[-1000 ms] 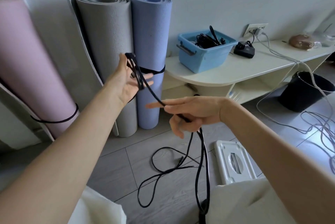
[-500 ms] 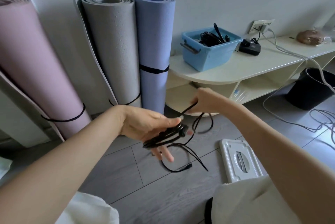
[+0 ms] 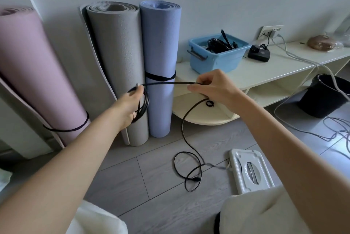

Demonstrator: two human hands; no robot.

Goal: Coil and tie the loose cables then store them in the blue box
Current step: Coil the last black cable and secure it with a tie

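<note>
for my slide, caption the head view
Left hand holds cable coils, right hand pulls slack; blue box waits.

A thin black cable (image 3: pixel 168 83) contrasts with three rolled foam mats: pink (image 3: pixel 34 67), grey (image 3: pixel 121 59) and lavender-blue (image 3: pixel 161 44). The plastic storage box (image 3: pixel 217 59) is light blue, the shelf (image 3: pixel 265 70) cream, the wood-grain floor (image 3: pixel 151 186) grey.

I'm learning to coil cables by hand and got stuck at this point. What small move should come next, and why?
Probably bring the right hand back to the left hand and lay the taut span as another loop. The left hand already holds several loops of the black cable, the right hand pinches a stretched length, and a loose tail lies on the floor, so coiling looks unfinished.
</note>
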